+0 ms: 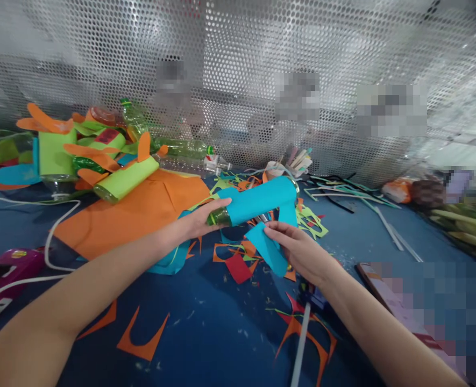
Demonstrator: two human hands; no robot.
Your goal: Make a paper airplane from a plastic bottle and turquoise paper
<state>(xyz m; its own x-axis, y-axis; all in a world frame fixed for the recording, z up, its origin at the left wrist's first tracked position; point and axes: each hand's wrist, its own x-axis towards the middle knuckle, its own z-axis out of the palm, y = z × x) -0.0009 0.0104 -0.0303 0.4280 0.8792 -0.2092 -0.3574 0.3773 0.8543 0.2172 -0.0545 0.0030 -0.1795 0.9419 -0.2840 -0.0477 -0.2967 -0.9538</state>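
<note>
My left hand is wrapped around the green end of a plastic bottle covered in a blue felt sleeve. The bottle lies tilted, its far end up to the right, and a blue flap hangs below that end. Between the thumb and fingers of my right hand is a cut blue felt piece with a rounded lower end, held just under the bottle. Below my right wrist lies a dark blue tool, probably a glue gun, with a whitish stick coming out of it.
Left stand bottles in green felt with orange wings, beside an orange felt sheet. A purple power strip trails white cables. Orange scraps and white strips litter the blue table. A perforated metal screen borders the back.
</note>
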